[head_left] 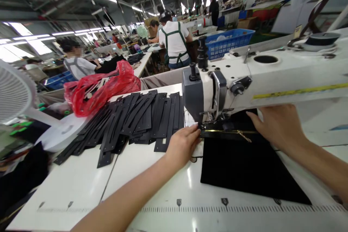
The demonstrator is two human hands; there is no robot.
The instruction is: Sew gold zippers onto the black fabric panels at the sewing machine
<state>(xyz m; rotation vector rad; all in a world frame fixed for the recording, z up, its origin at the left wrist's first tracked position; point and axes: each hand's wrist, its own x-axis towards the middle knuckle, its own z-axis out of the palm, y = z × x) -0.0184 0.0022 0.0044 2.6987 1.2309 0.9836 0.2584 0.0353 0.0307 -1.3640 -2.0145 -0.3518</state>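
A black fabric piece [244,168] lies on the sewing table, its upper edge under the sewing machine's presser foot area. Along that edge runs a gold-toothed zipper [221,131], with its pull [244,136] hanging toward me. My left hand [182,143] is closed at the left end of the zipper edge, fingers together on the black fabric just left of the needle area. At the right end, my right hand [282,125] rests by the fabric beneath the machine arm. Its thumb is stretched out, apart from the fingers, which are partly hidden.
The white sewing machine [285,76] stands over the work. Many black slotted strips [136,116] are heaped left of it, beside a red plastic bag [106,87] and a white fan [16,90]. A blue basket [230,43] and people at work are beyond.
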